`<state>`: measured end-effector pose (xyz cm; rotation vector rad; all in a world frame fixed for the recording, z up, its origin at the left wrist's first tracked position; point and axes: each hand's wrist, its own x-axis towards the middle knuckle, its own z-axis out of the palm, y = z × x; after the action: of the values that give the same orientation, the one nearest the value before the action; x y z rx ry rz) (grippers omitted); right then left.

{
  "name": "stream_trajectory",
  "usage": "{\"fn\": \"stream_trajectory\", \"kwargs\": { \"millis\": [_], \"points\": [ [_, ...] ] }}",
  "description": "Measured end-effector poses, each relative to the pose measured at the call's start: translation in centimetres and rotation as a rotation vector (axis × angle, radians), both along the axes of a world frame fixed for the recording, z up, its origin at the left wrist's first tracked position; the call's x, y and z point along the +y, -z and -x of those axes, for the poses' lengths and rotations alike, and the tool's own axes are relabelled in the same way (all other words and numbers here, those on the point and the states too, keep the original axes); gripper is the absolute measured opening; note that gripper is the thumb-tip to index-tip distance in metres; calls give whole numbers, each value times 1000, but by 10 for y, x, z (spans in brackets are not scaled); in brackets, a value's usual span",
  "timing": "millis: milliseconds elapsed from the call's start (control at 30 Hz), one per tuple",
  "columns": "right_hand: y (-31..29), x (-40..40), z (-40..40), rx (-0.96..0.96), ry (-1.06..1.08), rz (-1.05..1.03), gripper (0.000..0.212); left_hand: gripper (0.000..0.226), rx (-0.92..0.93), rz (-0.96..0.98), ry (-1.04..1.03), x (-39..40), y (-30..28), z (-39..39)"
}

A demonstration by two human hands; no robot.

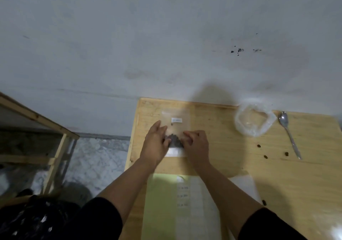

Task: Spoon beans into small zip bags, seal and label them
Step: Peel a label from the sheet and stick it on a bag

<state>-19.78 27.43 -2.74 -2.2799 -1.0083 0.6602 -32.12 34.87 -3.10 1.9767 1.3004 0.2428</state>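
Beans [173, 140] sit in a dark heap inside the small clear zip bag [174, 127], which lies flat on the wooden table [222, 147] near its far left corner, with a small white label [176, 120] stuck on its upper part and one stray bean just below that label; my left hand [154, 143] rests on the bag's left side with fingers curled down onto the plastic beside the heap, and my right hand [196, 145] presses its curled fingers on the right side of the heap, so both hands hold the bag between them against the table; whether the zip strip at the near end is closed I cannot tell, as the picture is blurred there; to the right, well apart from the bag, stands a larger clear plastic bag [252, 118] with its mouth open, and just beside it on the right lies a metal spoon [288, 132], bowl toward the wall; a few loose beans [258, 145] are scattered on the wood between these and the near edge; close to me lies a pale green sheet [159, 202] and, touching it, a white label sheet [196, 202] with faint printed rows; a wooden rack [55, 147] stands on the floor to the left of the table.
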Motion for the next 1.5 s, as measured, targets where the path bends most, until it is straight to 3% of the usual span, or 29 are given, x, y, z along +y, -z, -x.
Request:
{"fn": "stream_trajectory", "kwargs": {
  "millis": [233, 433, 567, 833, 1000, 1133, 1333, 1500],
  "points": [
    [0, -10, 16, -336, -212, 28, 27, 45, 214, -262, 208, -8, -4, 2],
    [-12, -27, 17, -531, -428, 155, 50, 28, 241, -430, 285, -20, -26, 8],
    [-35, -48, 23, -620, -429, 158, 52, 32, 239, -535, 322, -34, -46, 6],
    [-70, -133, 28, -613, -183, 61, 51, 31, 116, -649, 478, -105, -73, 3],
    [-63, -199, 11, -598, -85, 90, 49, 36, 53, -591, 548, -168, -61, -6],
    [-51, -236, -4, -524, -27, 143, 50, 51, 163, -460, 571, -204, -36, -16],
    [-37, -266, -24, -342, -36, 211, 48, 54, 261, -303, 557, -240, -15, -31],
    [-32, -276, -36, -321, -71, 110, 39, 47, 209, -193, 389, -256, -18, -43]
  ]
}}
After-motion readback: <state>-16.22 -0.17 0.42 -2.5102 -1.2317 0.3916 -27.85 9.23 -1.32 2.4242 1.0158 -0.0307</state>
